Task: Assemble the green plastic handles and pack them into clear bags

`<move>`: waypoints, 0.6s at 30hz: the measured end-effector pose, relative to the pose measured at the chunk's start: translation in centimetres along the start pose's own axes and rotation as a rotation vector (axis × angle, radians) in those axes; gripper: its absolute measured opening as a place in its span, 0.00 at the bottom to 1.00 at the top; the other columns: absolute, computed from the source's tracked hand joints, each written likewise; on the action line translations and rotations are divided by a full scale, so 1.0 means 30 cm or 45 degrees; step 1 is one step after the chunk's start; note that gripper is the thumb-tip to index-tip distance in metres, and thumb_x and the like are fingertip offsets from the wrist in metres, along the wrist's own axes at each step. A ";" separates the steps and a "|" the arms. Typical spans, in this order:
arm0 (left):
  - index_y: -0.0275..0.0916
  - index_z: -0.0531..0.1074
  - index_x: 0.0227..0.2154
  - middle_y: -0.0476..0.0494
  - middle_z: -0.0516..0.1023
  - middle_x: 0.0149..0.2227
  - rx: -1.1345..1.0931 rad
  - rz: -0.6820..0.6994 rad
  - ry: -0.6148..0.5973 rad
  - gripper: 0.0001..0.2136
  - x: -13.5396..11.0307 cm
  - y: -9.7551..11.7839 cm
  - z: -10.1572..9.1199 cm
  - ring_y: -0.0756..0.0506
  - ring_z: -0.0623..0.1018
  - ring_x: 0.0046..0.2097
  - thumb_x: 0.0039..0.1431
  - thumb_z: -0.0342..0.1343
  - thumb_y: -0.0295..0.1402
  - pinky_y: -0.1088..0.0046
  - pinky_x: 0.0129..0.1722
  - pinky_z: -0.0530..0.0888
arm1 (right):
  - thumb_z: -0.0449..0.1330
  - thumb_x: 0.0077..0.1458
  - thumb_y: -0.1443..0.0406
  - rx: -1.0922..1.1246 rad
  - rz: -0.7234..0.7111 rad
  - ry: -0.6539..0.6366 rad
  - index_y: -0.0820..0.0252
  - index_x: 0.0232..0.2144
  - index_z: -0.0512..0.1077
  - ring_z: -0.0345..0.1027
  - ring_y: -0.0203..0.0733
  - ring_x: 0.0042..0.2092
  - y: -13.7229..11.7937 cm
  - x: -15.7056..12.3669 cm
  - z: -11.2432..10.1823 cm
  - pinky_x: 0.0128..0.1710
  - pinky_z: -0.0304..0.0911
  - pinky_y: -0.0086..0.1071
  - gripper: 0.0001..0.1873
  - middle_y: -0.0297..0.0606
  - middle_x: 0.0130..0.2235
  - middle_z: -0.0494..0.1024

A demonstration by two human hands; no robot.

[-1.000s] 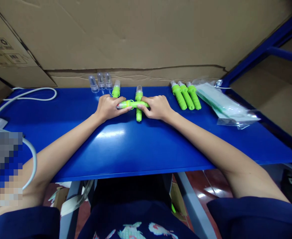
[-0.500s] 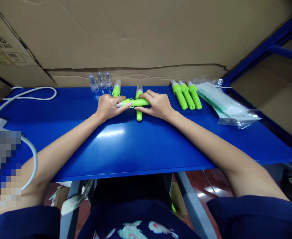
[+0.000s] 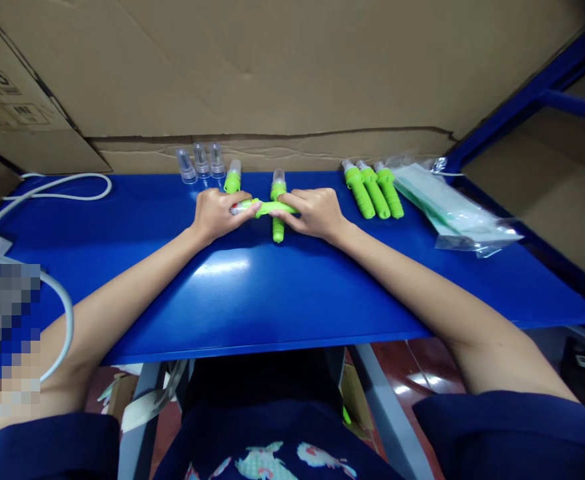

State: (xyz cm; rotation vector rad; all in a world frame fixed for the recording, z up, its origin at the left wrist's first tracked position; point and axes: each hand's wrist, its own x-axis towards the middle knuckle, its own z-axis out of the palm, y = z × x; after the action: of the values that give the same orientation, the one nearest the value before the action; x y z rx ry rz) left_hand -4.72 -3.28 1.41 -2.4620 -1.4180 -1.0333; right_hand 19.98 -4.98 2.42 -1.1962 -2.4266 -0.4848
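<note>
Between my hands, level and crosswise, is a lime-green stick light (image 3: 266, 209) with a clear end. My left hand (image 3: 218, 212) pinches its clear end, where something reddish shows through. The fingers and thumb of my right hand (image 3: 315, 210) close round the green body. Behind the held one, a second stick light (image 3: 278, 231) lies on the table, its clear cap pointing to the back. Beyond my left fingers is another stick light (image 3: 232, 179), partly hidden by that hand.
Three clear caps (image 3: 201, 160) stand at the back left. Several more green stick lights (image 3: 368, 190) lie at the right, beside a clear plastic bag (image 3: 455, 203). A white cable (image 3: 67, 183) loops at the left. Cardboard (image 3: 272, 73) walls the back of the blue table (image 3: 252, 300).
My right fingers have shifted on the green body, thumb and fingertips now closer together. The ring near the clear end shows less. My left hand keeps its hold.
</note>
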 end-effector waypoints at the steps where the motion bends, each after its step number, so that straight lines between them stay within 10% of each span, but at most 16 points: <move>1: 0.45 0.85 0.37 0.39 0.86 0.32 0.011 0.003 -0.011 0.26 0.001 -0.001 -0.002 0.39 0.83 0.32 0.62 0.49 0.59 0.65 0.34 0.70 | 0.45 0.70 0.44 0.020 0.015 -0.006 0.61 0.42 0.82 0.75 0.46 0.34 -0.002 0.000 -0.001 0.30 0.46 0.36 0.34 0.46 0.35 0.84; 9: 0.44 0.80 0.37 0.41 0.83 0.30 -0.003 0.109 -0.147 0.30 0.015 -0.002 -0.035 0.35 0.83 0.37 0.46 0.61 0.66 0.59 0.44 0.72 | 0.49 0.69 0.46 0.203 0.094 -0.047 0.59 0.40 0.82 0.77 0.46 0.33 -0.013 0.000 -0.011 0.31 0.49 0.34 0.30 0.42 0.34 0.85; 18: 0.42 0.79 0.38 0.42 0.79 0.25 0.079 0.044 -0.035 0.29 0.009 0.003 -0.012 0.37 0.83 0.34 0.53 0.56 0.65 0.64 0.40 0.71 | 0.44 0.72 0.44 0.000 -0.068 0.103 0.66 0.49 0.76 0.75 0.49 0.42 0.002 0.011 0.002 0.39 0.56 0.37 0.34 0.50 0.42 0.83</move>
State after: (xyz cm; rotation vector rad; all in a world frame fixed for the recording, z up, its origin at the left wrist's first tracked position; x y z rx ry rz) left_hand -4.76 -3.29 1.87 -2.4571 -1.3888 -0.9372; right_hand 19.84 -4.70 2.55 -1.0925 -2.3947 -0.5387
